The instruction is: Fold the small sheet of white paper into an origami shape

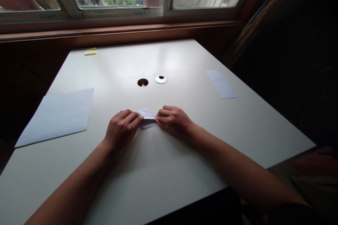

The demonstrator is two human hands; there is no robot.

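Note:
A small folded sheet of white paper [148, 114] lies in the middle of the table, several creased layers showing. My left hand [124, 124] pinches its left side, the fingers pressed together. On the opposite side, my right hand [173, 119] grips the paper's edge between thumb and fingers. A raised flap stands between both sets of fingertips, with a lower layer visible beneath it. The hands cover the paper's outer ends.
White sheets [59, 116] lie at the left edge of the table [171, 168]. A paper strip [221, 83] is on the right. Behind my hands are a round cable hole [143, 82] and its metal cover [161, 79]. Yellow sticky notes [91, 51] sit near the back edge, below a window.

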